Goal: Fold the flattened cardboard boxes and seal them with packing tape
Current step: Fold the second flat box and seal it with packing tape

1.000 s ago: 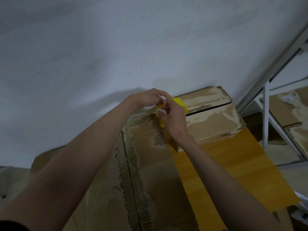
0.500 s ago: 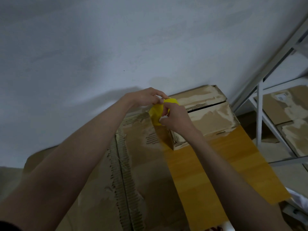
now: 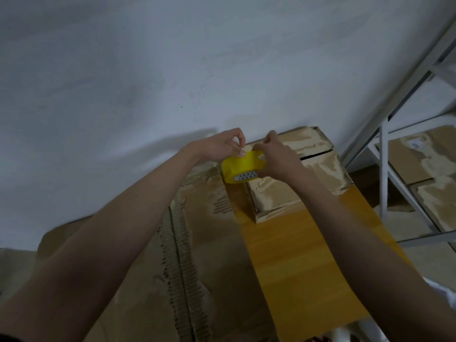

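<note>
The tape roll itself is hidden inside the yellow tape dispenser (image 3: 243,166); left hand (image 3: 222,148) and right hand (image 3: 277,157) both grip it above the desk's (image 3: 308,262) far edge.

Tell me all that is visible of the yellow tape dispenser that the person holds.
The yellow tape dispenser looks like smooth plastic, rounded in shape, with a grey strip of saw-like teeth along its lower front edge. It is held in the air above the table, near the left end of the folded cardboard box. The left hand pinches its upper left side and the right hand grips its right side. The tape itself cannot be made out.
</note>
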`<state>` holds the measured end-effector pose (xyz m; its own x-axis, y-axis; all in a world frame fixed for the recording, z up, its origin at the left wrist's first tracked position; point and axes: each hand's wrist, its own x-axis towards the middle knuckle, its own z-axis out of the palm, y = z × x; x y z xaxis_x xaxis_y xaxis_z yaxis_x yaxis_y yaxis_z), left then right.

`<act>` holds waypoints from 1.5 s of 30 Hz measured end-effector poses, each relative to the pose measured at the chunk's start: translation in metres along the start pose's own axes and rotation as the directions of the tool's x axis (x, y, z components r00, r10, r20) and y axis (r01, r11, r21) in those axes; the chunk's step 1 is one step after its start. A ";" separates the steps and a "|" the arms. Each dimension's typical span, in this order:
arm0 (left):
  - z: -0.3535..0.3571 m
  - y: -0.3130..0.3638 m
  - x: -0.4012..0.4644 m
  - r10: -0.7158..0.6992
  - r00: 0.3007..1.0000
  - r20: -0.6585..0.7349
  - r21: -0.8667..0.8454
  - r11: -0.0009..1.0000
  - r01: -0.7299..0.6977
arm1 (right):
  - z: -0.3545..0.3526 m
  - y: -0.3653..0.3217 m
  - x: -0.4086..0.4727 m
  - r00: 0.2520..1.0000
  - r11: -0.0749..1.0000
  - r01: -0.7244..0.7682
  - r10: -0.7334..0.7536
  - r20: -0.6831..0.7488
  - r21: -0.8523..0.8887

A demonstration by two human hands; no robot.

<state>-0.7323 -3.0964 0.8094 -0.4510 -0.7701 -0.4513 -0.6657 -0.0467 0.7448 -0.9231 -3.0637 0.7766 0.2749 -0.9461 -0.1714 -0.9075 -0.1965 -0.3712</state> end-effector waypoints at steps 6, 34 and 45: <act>-0.001 0.009 -0.026 0.173 0.965 -0.198 0.115 0.982 -0.152 | 0.000 0.005 -0.013 0.995 0.993 0.026 -0.014 -0.097 0.117; 0.053 -0.053 -0.081 0.317 0.904 -0.287 0.752 0.659 0.008 | 0.070 0.088 -0.042 0.874 0.503 -0.375 0.472 0.116 0.778; 0.057 -0.056 -0.081 0.342 0.881 -0.326 0.736 0.677 0.009 | 0.089 0.117 -0.046 0.826 0.733 -0.523 0.561 0.047 0.435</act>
<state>-0.6926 -2.9950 0.7759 -0.4311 -0.9021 0.0174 -0.8925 0.4292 0.1388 -1.0139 -3.0199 0.6600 -0.2674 -0.8798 -0.3930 -0.6710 0.4627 -0.5793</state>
